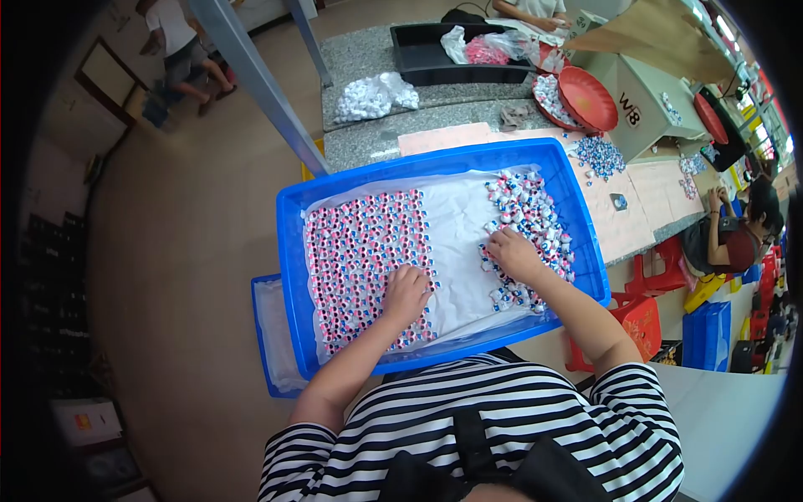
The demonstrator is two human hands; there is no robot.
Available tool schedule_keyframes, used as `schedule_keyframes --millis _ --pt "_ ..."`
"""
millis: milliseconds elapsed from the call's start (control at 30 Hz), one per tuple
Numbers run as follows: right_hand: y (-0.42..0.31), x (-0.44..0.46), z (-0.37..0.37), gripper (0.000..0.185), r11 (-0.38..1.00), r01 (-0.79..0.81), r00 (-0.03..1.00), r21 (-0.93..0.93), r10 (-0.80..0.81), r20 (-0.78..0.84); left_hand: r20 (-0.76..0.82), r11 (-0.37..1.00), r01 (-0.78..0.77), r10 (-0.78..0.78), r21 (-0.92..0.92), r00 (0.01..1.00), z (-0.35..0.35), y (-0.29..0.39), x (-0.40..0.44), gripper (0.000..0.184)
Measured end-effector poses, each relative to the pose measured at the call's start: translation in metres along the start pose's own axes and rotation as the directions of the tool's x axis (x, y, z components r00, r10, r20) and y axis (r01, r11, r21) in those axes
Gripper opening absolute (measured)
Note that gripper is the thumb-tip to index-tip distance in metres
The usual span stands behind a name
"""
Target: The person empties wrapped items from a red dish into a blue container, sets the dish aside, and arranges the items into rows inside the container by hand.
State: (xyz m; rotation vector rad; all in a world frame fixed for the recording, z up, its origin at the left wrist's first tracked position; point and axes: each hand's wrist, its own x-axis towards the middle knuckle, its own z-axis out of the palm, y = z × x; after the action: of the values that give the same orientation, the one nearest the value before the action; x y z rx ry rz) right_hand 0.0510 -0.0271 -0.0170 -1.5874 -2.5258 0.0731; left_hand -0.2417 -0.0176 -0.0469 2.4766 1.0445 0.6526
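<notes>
A blue tray (443, 161) lined with white cloth (458, 243) lies in front of me. Neat rows of small pink, white and blue pieces (355, 259) fill its left part. A loose heap of similar pieces (535, 209) covers the right part. My left hand (407, 293) rests on the right edge of the rows, fingers curled downward; whatever is under the fingertips is hidden. My right hand (512, 253) reaches into the left side of the loose heap, its fingers bent together over the pieces, and what they hold is too small to make out.
Behind the tray stand a granite table (360, 58), a white bag (376, 96), a black tray (418, 77), red bowls (588, 99) and more small pieces (600, 157). A metal post (259, 79) rises at the left. Co-workers (736, 230) are at the right and back.
</notes>
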Motion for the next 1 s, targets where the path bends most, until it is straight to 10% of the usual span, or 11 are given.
schedule_keyframes --millis 167,333,733,1000 --pt "-0.039 0.007 -0.008 0.019 0.98 -0.024 0.998 0.196 0.036 -0.058 -0.038 0.999 0.037 -0.037 0.003 0.999 -0.007 -0.005 0.0 0.022" --pt "-0.094 0.016 0.03 0.023 0.792 -0.338 0.939 0.508 0.243 0.244 -0.068 0.998 0.054 -0.053 0.016 0.996 -0.013 -0.012 -0.006 0.018" --pt "-0.124 0.029 0.044 0.029 0.702 -0.583 0.811 0.409 0.476 0.34 0.137 0.997 -0.079 0.077 0.012 0.988 -0.008 0.009 -0.017 0.024" --pt "-0.118 0.019 0.045 0.026 0.785 -0.467 0.88 0.407 0.365 0.304 0.128 0.988 -0.15 0.144 0.036 0.981 0.011 0.014 -0.007 0.029"
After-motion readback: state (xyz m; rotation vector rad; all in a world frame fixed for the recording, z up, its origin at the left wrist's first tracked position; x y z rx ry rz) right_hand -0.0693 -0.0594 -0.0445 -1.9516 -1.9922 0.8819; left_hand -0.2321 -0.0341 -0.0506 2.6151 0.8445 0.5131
